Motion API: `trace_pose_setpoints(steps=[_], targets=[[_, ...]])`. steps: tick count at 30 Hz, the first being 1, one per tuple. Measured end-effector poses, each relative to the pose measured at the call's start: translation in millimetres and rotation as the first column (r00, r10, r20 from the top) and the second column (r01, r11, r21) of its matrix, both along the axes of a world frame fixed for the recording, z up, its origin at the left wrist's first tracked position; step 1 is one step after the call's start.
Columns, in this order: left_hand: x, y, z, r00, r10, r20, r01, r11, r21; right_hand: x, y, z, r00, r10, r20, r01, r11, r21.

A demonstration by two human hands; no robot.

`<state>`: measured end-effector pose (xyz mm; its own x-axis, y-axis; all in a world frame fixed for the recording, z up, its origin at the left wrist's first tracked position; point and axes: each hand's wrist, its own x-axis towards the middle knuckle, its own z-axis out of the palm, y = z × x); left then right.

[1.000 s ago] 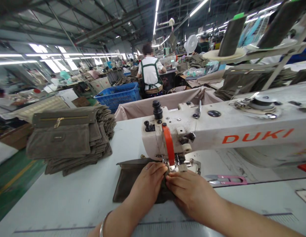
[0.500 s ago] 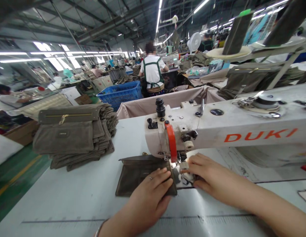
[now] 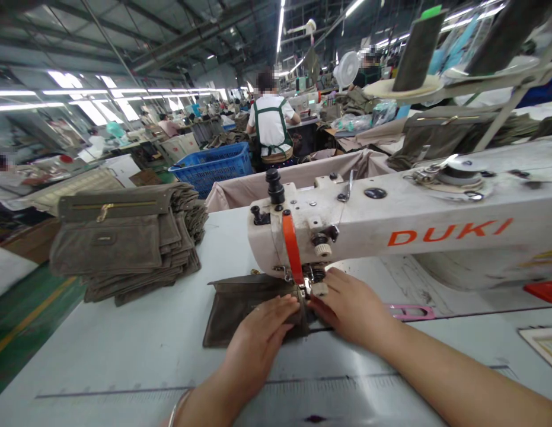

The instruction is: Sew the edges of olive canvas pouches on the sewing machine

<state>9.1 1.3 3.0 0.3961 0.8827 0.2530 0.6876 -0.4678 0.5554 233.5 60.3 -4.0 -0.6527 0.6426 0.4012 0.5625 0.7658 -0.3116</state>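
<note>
A dark olive fabric piece (image 3: 233,308) lies on the sewing table under the needle of a white DUKI sewing machine (image 3: 391,228). My left hand (image 3: 262,335) rests flat on the fabric's right part, fingers stretched towards the presser foot (image 3: 308,289). My right hand (image 3: 349,305) sits just right of the needle, its fingers curled at the fabric's edge below the machine head. What the right fingertips pinch is hidden by the hand.
A tall stack of folded olive pieces (image 3: 124,243) with a zipper stands at the table's left. Pink thread snips (image 3: 411,311) lie right of my right hand. A blue basket (image 3: 213,166) and a person in a white shirt (image 3: 270,127) are behind the table.
My right hand has come back from the machine's right side to the needle. My left hand stays flat on the fabric. The view has shifted slightly.
</note>
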Motion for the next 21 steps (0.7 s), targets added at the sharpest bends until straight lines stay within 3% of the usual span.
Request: trace_pose_setpoints(steps=[2,4,9,14,21], targets=[[-0.9,2.1,3.8,0.994,0.075,0.084,-0.072,0.996,-0.044,2.5,-9.7,3.7,0.985,0.173,0.005,-0.173,0.984,-0.032],[-1.4,3.3,7.5,0.992,0.066,0.108,-0.061,0.997,-0.041,4.8,-19.0,6.7,0.960,0.279,0.003,-0.277,0.957,-0.088],[-0.2,4.0,10.3,0.998,-0.021,0.060,0.019,1.000,0.022,6.9,-27.3,11.2,0.981,0.174,-0.088,-0.188,0.964,-0.191],[7.6,5.0,10.7,0.987,-0.125,-0.105,0.138,0.983,0.124,4.4,-27.7,7.8,0.953,0.301,-0.034,-0.302,0.933,-0.195],[13.6,6.4,8.5,0.947,-0.183,-0.265,0.239,0.950,0.199,4.8,-29.7,5.6,0.944,0.327,-0.039,-0.328,0.922,-0.204]])
